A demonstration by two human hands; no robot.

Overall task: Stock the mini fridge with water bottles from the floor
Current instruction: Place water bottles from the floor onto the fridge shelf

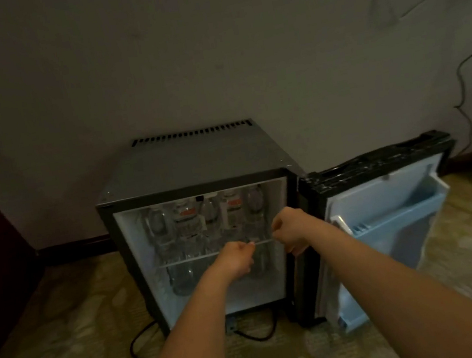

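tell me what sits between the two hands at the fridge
Head view: the front edge of the shelf runs between the left hand and right hand, water bottles standing behind it.

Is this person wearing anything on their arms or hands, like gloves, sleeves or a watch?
Nothing that shows. The left hand and the right hand have no gloves, and no sleeve, watch, bracelet or ring appears anywhere up to the picture's edge. The light is dim, so a thin ring could be missed.
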